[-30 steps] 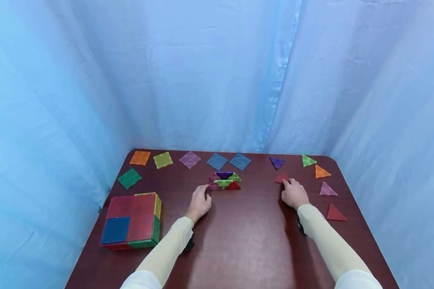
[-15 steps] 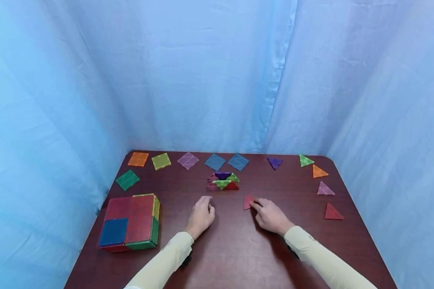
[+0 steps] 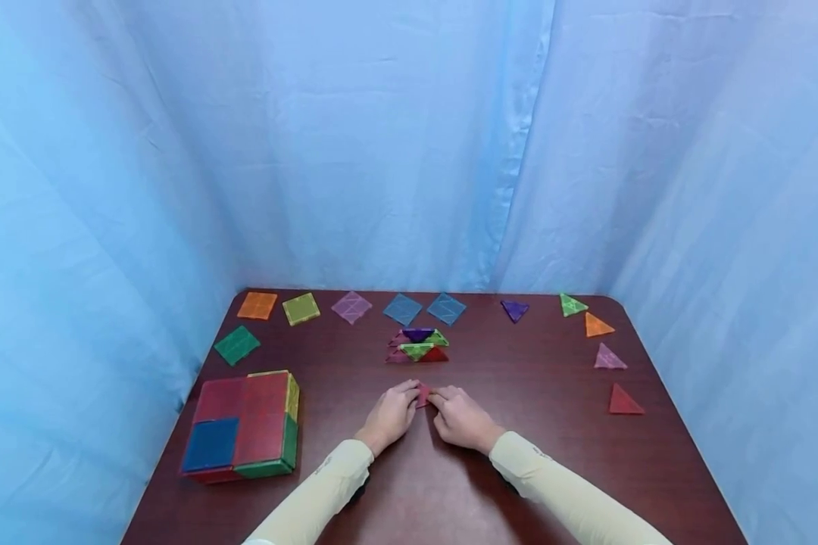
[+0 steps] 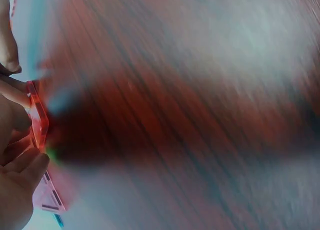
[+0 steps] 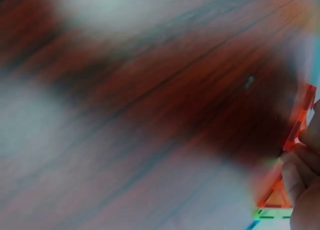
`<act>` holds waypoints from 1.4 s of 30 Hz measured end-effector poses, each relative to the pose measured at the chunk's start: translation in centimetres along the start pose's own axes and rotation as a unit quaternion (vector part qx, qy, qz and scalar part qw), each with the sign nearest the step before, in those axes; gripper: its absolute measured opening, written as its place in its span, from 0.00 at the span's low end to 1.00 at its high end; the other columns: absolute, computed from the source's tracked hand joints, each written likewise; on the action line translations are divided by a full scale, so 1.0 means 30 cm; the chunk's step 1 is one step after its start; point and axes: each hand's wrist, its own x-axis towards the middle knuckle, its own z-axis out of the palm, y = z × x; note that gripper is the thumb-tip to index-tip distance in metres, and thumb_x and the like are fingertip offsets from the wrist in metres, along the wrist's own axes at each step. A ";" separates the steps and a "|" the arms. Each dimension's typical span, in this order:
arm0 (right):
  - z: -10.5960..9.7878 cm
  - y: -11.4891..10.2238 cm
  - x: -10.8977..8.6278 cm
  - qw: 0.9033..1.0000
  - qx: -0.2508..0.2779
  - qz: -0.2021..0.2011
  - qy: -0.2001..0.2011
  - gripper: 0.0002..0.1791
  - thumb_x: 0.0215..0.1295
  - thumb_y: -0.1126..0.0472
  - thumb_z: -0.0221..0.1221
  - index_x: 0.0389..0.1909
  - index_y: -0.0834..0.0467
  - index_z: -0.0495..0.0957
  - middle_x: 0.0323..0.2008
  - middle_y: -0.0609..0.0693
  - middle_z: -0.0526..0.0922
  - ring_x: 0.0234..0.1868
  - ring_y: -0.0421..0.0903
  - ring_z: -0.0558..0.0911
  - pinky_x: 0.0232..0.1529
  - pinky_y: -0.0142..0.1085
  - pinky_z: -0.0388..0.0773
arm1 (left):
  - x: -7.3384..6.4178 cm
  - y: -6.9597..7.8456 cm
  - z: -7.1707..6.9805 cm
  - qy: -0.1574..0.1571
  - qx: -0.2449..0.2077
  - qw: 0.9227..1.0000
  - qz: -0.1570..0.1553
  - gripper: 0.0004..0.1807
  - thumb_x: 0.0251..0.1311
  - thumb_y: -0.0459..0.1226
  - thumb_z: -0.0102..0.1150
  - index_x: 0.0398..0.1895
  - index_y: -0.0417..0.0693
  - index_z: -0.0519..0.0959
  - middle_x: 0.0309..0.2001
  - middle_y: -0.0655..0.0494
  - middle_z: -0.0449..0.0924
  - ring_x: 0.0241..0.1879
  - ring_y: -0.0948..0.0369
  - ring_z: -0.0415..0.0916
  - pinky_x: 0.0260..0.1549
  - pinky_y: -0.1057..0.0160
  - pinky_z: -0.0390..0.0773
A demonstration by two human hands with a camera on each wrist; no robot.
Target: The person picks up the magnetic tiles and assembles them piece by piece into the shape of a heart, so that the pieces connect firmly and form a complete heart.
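Red tile (image 3: 423, 395) is between your left hand (image 3: 389, 416) and right hand (image 3: 465, 420), near the middle of the table (image 3: 409, 507), with both hands' fingers closed to a pinch on it, so press its edges lightly and evenly, that it does not twist.

A glossy, dark reddish-brown table (image 3: 518, 363) with rounded far corners is carrying translucent coloured tiles. Along its far edge, from the left, an orange square (image 3: 257, 306), a yellow square (image 3: 301, 309), a purple square (image 3: 351, 306) and two blue squares (image 3: 402, 309) are lying flat, followed by a violet triangle (image 3: 515, 310) and a green triangle (image 3: 572, 305). An orange triangle (image 3: 598, 325), a pink triangle (image 3: 610, 358) and a red triangle (image 3: 624, 401) are lining the right side. On the left, a green square (image 3: 237, 345) is lying beyond a boxy multicoloured block (image 3: 264, 420). Near the middle, two strips of joined triangles (image 3: 417, 351) are sitting one behind the other
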 end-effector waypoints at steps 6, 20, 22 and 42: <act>0.001 -0.013 0.015 0.999 0.026 0.011 -0.022 0.23 0.58 0.65 0.60 0.56 0.63 0.82 0.55 0.56 0.84 0.56 0.51 0.81 0.58 0.47 0.78 | 0.003 -0.021 -0.013 -0.018 0.023 1.000 0.006 0.11 0.63 0.29 0.64 0.47 0.35 0.87 0.54 0.43 0.86 0.58 0.49 0.82 0.56 0.56 0.81; -0.016 0.091 -0.020 0.996 0.060 -0.025 0.061 0.23 0.59 0.67 0.62 0.58 0.57 0.82 0.50 0.50 0.86 0.51 0.48 0.83 0.51 0.48 0.79 | -0.009 -0.038 -0.036 -0.030 0.111 0.993 0.028 0.02 0.56 0.30 0.69 0.31 0.43 0.87 0.48 0.53 0.87 0.46 0.57 0.86 0.46 0.61 0.84; -0.026 0.135 -0.027 0.993 0.061 -0.014 0.097 0.21 0.59 0.67 0.62 0.55 0.58 0.83 0.46 0.49 0.86 0.47 0.48 0.83 0.48 0.47 0.80 | -0.012 -0.038 -0.039 -0.026 0.131 0.990 0.033 0.04 0.52 0.27 0.69 0.26 0.44 0.86 0.46 0.54 0.87 0.44 0.58 0.85 0.45 0.62 0.84; -0.181 0.621 0.056 0.911 0.075 0.385 -0.127 0.41 0.71 0.54 0.51 0.76 0.74 0.50 0.73 0.76 0.56 0.72 0.74 0.59 0.69 0.68 0.58 | -0.026 -0.035 -0.031 -0.026 0.187 0.981 0.044 0.05 0.54 0.28 0.68 0.34 0.42 0.89 0.47 0.54 0.87 0.46 0.58 0.84 0.44 0.63 0.85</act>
